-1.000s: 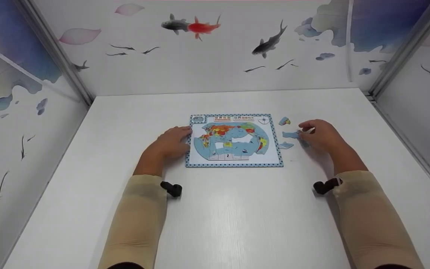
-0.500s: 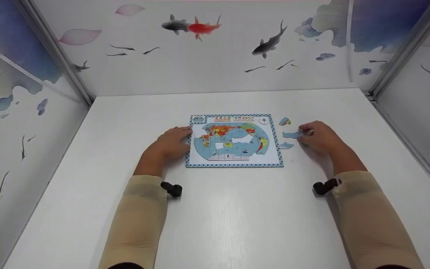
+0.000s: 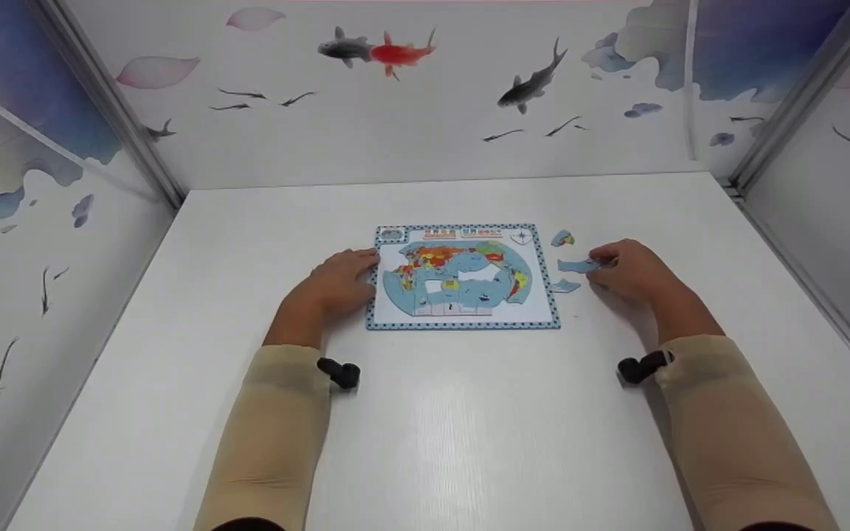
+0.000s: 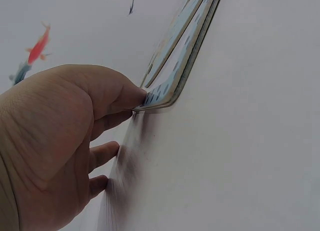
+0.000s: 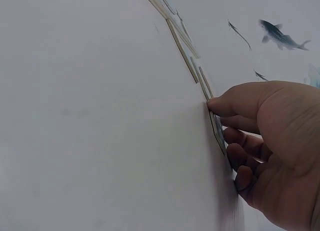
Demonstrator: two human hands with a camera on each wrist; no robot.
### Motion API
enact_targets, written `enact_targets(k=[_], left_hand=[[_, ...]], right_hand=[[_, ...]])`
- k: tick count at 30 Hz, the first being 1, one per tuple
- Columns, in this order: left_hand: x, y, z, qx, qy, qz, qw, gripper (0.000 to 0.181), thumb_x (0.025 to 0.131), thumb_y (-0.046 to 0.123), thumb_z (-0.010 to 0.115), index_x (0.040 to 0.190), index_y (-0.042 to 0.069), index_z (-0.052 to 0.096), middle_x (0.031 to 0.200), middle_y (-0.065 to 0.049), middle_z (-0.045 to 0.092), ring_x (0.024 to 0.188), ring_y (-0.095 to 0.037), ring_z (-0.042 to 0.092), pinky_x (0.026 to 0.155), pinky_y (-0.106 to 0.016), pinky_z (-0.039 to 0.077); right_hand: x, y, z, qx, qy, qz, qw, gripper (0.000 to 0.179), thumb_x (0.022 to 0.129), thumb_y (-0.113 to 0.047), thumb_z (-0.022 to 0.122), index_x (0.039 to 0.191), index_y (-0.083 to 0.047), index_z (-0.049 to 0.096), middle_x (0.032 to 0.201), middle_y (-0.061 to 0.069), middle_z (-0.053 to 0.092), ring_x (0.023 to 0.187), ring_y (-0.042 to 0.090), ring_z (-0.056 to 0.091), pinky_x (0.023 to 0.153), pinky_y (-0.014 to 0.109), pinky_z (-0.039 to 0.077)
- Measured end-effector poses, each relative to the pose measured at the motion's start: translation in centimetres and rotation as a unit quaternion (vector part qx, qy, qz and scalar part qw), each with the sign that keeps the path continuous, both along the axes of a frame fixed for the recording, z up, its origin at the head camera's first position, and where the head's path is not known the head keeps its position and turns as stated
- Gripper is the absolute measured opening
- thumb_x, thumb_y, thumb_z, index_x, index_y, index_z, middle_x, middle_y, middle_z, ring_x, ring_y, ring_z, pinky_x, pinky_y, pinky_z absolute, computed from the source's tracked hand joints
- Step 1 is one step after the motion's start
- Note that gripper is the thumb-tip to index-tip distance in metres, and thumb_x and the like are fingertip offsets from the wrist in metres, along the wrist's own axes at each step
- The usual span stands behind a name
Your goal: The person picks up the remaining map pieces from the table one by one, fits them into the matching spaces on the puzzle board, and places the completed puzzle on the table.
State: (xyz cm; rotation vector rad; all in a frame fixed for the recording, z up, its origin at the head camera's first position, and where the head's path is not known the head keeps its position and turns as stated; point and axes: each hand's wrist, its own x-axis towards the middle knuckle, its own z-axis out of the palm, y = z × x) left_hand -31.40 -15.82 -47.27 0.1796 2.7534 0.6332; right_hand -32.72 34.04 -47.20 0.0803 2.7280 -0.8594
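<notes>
A world map jigsaw puzzle board (image 3: 528, 313) with a dotted blue border lies flat. White gaps show in its middle. My left hand (image 3: 340, 282) rests at its left edge; in the left wrist view the thumb (image 4: 131, 97) touches the board's near corner, with the other fingers loosely spread beyond it. Right of the board, my right hand (image 3: 631, 271) pinches the right end of a long blue puzzle piece (image 3: 574, 266) between thumb and fingers. The right wrist view has the thumb (image 5: 227, 102) on the piece's edge, the fingers curled behind it.
A small blue puzzle piece with yellow and green (image 3: 562, 239) lies above the long one, and another blue piece (image 3: 566, 287) lies below, by the board's right border. White panels with painted fish (image 3: 403, 54) wall the table (image 3: 469, 428) at the back and sides.
My right index finger has lowered, and the fingers have drawn together on the long blue puzzle piece. The left hand and the board have stayed in place.
</notes>
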Motion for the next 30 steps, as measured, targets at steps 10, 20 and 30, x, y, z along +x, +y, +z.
enact_targets(k=[10, 20, 30], left_hand=[[-0.2, -0.1, -0.1, -0.004, 0.001, -0.009, 0.9999, 0.069, 0.103, 0.035, 0.057, 0.168, 0.035, 0.035, 0.179, 0.013, 0.025, 0.171, -0.025, 0.011, 0.139, -0.056, 0.012], [-0.2, 0.2, 0.0, -0.001, 0.004, -0.003, 1.0, 0.069, 0.101, 0.032, 0.058, 0.167, 0.035, 0.037, 0.178, 0.013, 0.027, 0.171, -0.025, 0.012, 0.138, -0.058, 0.013], [-0.4, 0.1, -0.2, -0.005, -0.003, 0.0, 1.0, 0.07, 0.101, 0.034, 0.059, 0.167, 0.036, 0.037, 0.179, 0.013, 0.026, 0.171, -0.025, 0.011, 0.138, -0.059, 0.012]], right_hand=[[-0.1, -0.1, 0.0, 0.016, 0.007, 0.009, 0.9998, 0.057, 0.103, -0.029, 0.063, 0.154, -0.005, 0.053, 0.152, 0.024, 0.053, 0.137, 0.042, 0.05, 0.124, 0.065, 0.039], [0.2, -0.4, 0.1, 0.005, 0.017, -0.011, 0.9998, 0.059, 0.103, -0.033, 0.066, 0.154, -0.008, 0.053, 0.151, 0.021, 0.052, 0.132, 0.041, 0.051, 0.12, 0.062, 0.047], [0.2, -1.8, 0.5, -0.012, 0.026, -0.037, 0.9989, 0.06, 0.1, -0.038, 0.072, 0.153, -0.015, 0.057, 0.15, 0.016, 0.054, 0.127, 0.036, 0.053, 0.105, 0.048, 0.055]])
